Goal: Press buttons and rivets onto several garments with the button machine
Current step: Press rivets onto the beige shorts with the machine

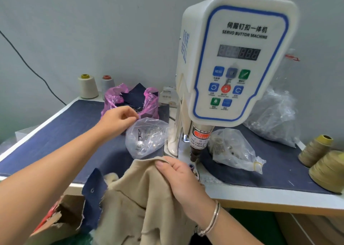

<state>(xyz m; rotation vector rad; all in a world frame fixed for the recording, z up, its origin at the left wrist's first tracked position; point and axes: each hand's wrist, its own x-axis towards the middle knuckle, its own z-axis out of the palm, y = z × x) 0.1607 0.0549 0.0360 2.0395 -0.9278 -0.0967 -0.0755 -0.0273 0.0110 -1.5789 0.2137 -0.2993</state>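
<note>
Blue cloth covered the counter (55, 133). Her right hand (178, 177) pinched the tan garment (149, 203) just left of the button machine (232, 58) press. Her left hand (117, 120), farther off, pinched the clear bag of buttons (147, 138).

Beige garment (149, 207) runs off the bottom edge below the button machine (236, 58); the machine's display digits are blurred.

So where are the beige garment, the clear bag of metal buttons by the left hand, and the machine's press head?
beige garment (149, 198): head view, on the draped cloth.
clear bag of metal buttons (147, 137): head view, bag's middle.
press head (198, 140): head view, on the labelled cylinder.
</note>
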